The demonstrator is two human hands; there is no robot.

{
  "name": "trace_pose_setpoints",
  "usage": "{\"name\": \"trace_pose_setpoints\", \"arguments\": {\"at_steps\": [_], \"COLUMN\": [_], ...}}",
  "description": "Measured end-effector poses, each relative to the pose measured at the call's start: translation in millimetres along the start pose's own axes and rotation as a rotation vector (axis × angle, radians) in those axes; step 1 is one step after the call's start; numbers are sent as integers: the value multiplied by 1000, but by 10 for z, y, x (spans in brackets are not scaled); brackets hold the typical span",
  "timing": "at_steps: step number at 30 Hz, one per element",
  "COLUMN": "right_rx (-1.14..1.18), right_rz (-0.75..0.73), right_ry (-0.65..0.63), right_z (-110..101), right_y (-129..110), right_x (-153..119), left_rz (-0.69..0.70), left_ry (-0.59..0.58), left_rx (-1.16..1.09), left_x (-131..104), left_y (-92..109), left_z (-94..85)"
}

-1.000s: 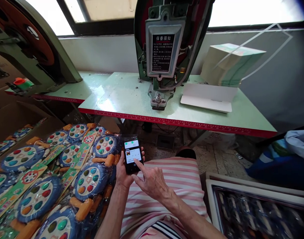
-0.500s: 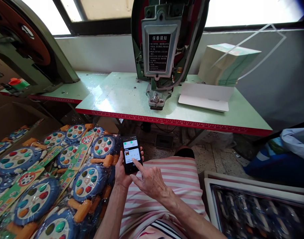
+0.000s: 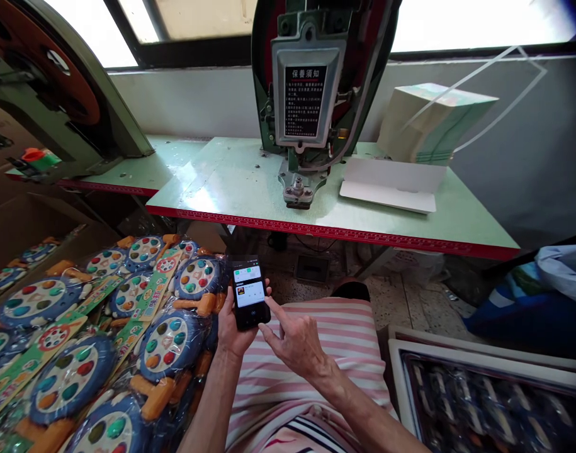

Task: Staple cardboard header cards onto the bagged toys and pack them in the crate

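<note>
A dark smartphone [image 3: 250,301] with a lit screen rests upright in my left hand [image 3: 235,333], whose fingers wrap round it from below and behind. White and green panels show on the screen. Just right of the phone is my right hand [image 3: 294,343], its index finger and thumb stretched out and apart, the other fingers curled, nothing held. The index fingertip is by the phone's right edge; whether it touches cannot be made out. Beneath both hands lies striped pink and white cloth [image 3: 344,352] over my lap.
On my left are several bagged blue toys [image 3: 169,346] with coloured dots and orange handles. Ahead, a green press machine [image 3: 299,119] stands on a red-edged table [image 3: 212,182] beside a stack of cards [image 3: 434,123] and a folded white card [image 3: 386,195]. A white-rimmed box [image 3: 457,349] sits right.
My right index finger has moved off the middle of the phone's screen, rightwards to its edge. The lower part of the screen has changed from white to dark.
</note>
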State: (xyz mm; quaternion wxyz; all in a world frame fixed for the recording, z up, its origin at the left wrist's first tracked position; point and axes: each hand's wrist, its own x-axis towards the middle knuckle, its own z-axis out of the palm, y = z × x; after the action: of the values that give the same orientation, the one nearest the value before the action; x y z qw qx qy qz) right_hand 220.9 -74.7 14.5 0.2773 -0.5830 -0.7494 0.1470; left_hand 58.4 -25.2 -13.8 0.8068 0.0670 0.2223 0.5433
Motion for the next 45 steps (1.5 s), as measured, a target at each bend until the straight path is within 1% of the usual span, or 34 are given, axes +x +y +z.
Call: {"name": "trace_pose_setpoints", "arguments": {"at_steps": [4, 8, 15, 24, 33, 39, 45], "right_rx": [50, 53, 76, 144, 142, 108, 140], "right_rz": [-10, -4, -8, -136, -165, -166, -178], "right_ry": [-1, -19, -17, 69, 30, -45, -8], "right_z": [30, 79, 84, 90, 112, 130, 136], "right_y": [-8, -3, 8, 97, 153, 147, 146], "right_x": [-25, -32, -36, -159, -263, -269, -278], "left_rz": [-12, -15, -1, -33, -16, -17, -16], "left_ry": [-17, -24, -17, -47, -31, -41, -35], "left_rx": [-25, -35, -19, -37, -19, -15, -22], "left_x": [-2, -4, -11, 3, 9, 7, -6], "left_y": [-13, -17, -14, 23, 5, 6, 9], "left_z": [-1, 19, 23, 51, 86, 74, 89]}}
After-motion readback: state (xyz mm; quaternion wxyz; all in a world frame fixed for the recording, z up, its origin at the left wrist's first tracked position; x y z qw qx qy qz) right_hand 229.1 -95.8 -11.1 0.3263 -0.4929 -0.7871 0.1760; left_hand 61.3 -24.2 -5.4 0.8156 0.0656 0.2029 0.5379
